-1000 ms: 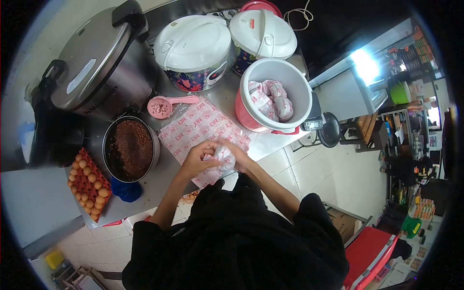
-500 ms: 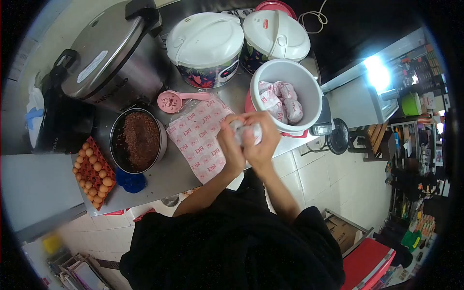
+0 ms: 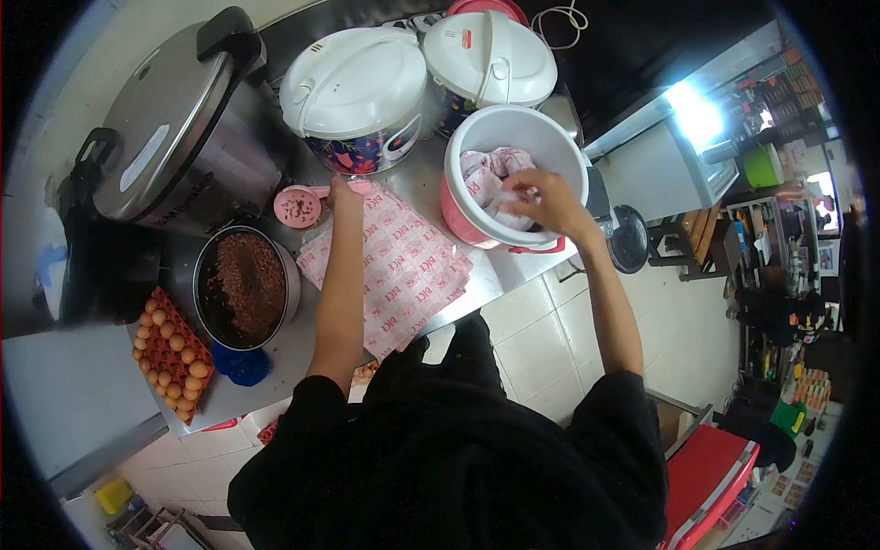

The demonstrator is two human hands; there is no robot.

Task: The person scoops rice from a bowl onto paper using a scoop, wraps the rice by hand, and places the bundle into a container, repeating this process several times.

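So the right grip [image 3: 550, 196] is down inside the pink tub with the pale rim [image 3: 555, 147], right of centre near the top of the frame. Its bent fingers are on a wrapped bundle [image 3: 502, 209] in there. That spot's a bit smeary, so I honestly can't tell if they're clamped on it or loose. More bundles in printed wrap [image 3: 477, 179] sit beside it in the same tub.

The left grip [image 3: 343, 196], upper left of centre, looks closed round the handle of a pink scoop [image 3: 297, 220], with handle poking out both sides. The scoop's lying on the steel bench [image 3: 291, 353], bits of brown stuff in its bowl. Just below that hand there's a stack of red-printed paper [image 3: 412, 275], running toward the middle of the frame.

Left of the paper is a round pot [image 3: 291, 293] with reddish-brown grains [image 3: 246, 284] in it, a crumpled-looking blue thing [image 3: 240, 363] just below, and a red tray [image 3: 183, 329] of eggs [image 3: 198, 368] at the lower left. The big steel cooker [image 3: 225, 133] fills the upper left, and two patterned containers with white lids [image 3: 353, 82] stand along the top.
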